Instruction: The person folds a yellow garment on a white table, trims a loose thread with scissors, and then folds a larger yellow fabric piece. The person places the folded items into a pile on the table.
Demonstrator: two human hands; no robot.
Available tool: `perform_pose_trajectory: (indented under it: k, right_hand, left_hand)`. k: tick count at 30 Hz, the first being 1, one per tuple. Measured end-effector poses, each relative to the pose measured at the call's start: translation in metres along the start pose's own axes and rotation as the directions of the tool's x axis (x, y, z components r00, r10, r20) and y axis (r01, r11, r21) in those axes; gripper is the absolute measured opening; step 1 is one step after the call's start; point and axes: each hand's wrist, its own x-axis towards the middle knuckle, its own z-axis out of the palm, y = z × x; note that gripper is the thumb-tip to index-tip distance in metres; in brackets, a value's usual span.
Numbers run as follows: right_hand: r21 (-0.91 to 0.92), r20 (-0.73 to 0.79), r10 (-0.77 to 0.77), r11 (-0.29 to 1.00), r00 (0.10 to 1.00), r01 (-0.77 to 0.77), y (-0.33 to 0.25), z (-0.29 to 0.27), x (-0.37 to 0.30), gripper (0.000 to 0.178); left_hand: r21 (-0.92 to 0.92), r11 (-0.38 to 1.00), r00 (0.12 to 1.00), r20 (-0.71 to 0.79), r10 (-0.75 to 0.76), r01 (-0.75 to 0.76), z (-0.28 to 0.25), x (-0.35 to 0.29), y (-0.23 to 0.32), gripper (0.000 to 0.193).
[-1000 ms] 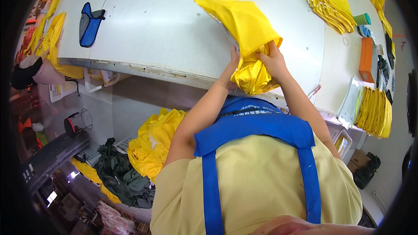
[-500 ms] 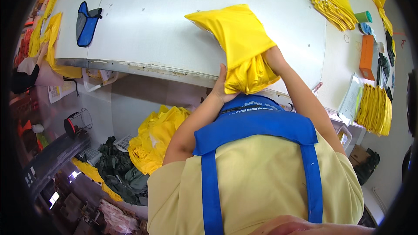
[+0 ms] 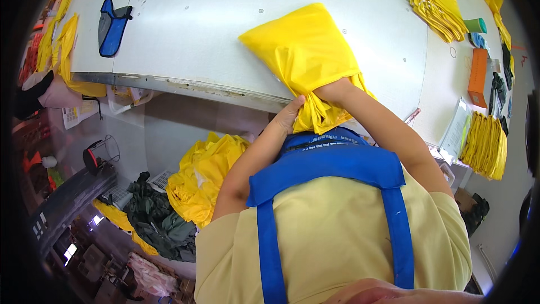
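Note:
A yellow fabric pouch (image 3: 301, 45) lies slanted over the front edge of the white table, its flat pointed end away from me. Bunched yellow fabric (image 3: 315, 119) hangs at its near end, close to my blue apron (image 3: 329, 166). My left hand (image 3: 291, 114) grips this bunch from the left, thumb on top and the other fingers hidden behind. From the right my right hand (image 3: 333, 91) reaches in at the pouch's near end. Its fingers are out of sight under the yellow fabric, so their closing does not show.
On the white table (image 3: 191, 28) lies a blue and grey pouch (image 3: 114, 28). Stacked yellow fabric (image 3: 433, 5), a green roll (image 3: 475, 25) and an orange box (image 3: 479, 77) line the right side. Below left are yellow (image 3: 205, 174) and dark green fabric (image 3: 157, 219). Another person's arm (image 3: 56, 90) shows far left.
My right hand has moved left from the pouch's right edge and gone in under the fabric at its near end. The pouch looks fuller and rounder. My left hand keeps its grip.

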Motion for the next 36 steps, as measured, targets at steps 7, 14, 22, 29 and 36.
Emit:
perform_pose_trajectory:
  k: [7,14,22,29,36]
  right_hand:
    - [-0.072,-0.155,-0.045,0.997,0.987,0.034,-0.002,0.014,0.026,0.049]
    - [-0.159,-0.188,-0.116,0.984,0.975,0.087,-0.027,0.032,0.038,0.05]
    - [-0.167,-0.171,-0.142,0.979,0.975,0.114,-0.033,0.04,0.064,0.051]
    - [-0.195,-0.18,-0.139,0.975,0.974,0.103,-0.038,0.04,0.082,0.052]
    - [-0.201,-0.188,-0.109,0.977,0.976,0.07,-0.008,0.011,0.078,0.053]
  left_hand:
    - [-0.029,1.0,1.0,-0.021,0.001,-0.002,-0.002,-0.001,-0.009,0.083]
    - [-0.098,0.993,0.989,-0.138,0.046,-0.06,-0.017,-0.017,0.001,0.072]
    - [0.504,0.858,0.916,-0.293,0.275,-0.096,0.017,-0.044,0.026,0.071]
    - [0.402,0.899,0.881,-0.344,0.324,-0.173,0.02,-0.04,0.022,0.067]
    - [0.321,0.891,0.841,-0.335,0.425,-0.322,0.001,-0.047,0.021,0.073]
